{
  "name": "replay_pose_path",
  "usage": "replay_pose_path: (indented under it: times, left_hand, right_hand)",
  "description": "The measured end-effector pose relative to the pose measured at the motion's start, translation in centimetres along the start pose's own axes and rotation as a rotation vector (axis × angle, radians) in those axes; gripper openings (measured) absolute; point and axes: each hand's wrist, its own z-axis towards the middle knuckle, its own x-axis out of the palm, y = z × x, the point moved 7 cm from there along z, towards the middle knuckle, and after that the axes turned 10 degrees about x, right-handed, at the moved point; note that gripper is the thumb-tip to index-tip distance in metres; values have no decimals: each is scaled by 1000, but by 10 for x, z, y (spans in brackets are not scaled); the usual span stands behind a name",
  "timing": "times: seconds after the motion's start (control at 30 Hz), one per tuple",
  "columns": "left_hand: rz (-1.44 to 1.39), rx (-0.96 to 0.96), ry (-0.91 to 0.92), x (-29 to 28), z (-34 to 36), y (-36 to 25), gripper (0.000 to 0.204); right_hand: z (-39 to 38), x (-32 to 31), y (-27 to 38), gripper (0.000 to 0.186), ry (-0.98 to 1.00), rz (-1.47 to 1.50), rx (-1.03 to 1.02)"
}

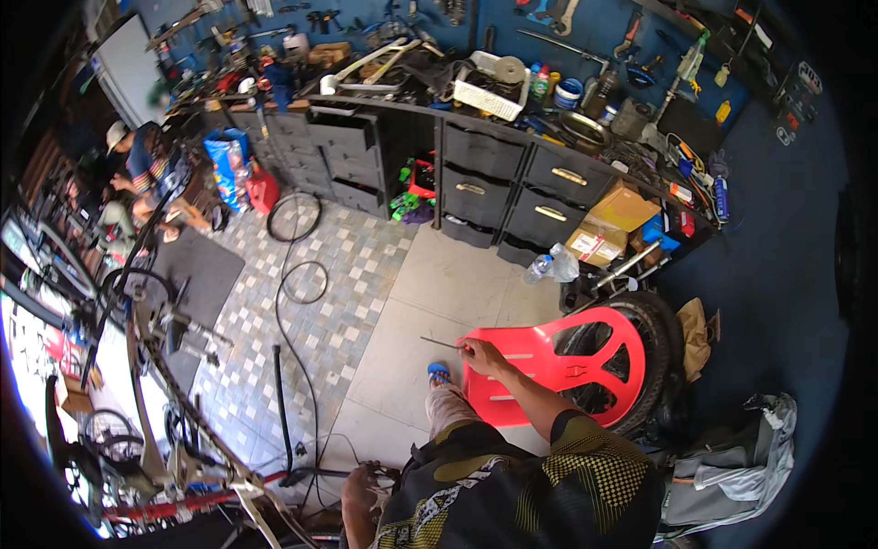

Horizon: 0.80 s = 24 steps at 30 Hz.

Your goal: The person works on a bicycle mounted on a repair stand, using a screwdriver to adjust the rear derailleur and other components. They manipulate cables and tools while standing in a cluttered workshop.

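Note:
My right hand (pixel 487 359) is closed around a screwdriver (pixel 441 342), whose thin shaft points to the left. It is over the edge of a red plastic chair (pixel 521 343) with slots in its seat and back. Low in the view, my left hand (pixel 364 487) is curled at the end of a black bar (pixel 315 473) beside a bicycle (pixel 146 403). A dark part shows at its fingers, too small to name. My blue shoe (pixel 439 372) is on the floor left of the chair.
A cluttered workbench (pixel 402 96) with black drawers (pixel 480 151) runs along the back. A bicycle wheel (pixel 663 339) lies by the chair. Black cable (pixel 294 339) loops over the tiles. A water bottle (pixel 539 268) stands by a cardboard box (pixel 594 245). Another person (pixel 146 160) sits far left.

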Motion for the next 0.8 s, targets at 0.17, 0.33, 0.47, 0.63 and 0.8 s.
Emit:
replay_pose_path:
  times: [0.17,0.33,0.47,0.63,0.8]
  left_hand:
    - [-221,192,10,92,78,-79,18]
    - [-351,229,57,156,143,-135,14]
    - [-351,266,-151,179,182,-161,22]
    - [-335,429,-226,218,218,-206,39]
    - [-134,413,-442,218,247,-231,60]
  right_hand:
    - [92,-122,7,19,-212,83,150]
    - [183,-257,18,22,-647,226,113]
    - [233,-347,16,29,-909,172,235]
    - [279,-438,28,30,-1056,87,287]
    - [337,-505,33,30,-1050,-161,324]
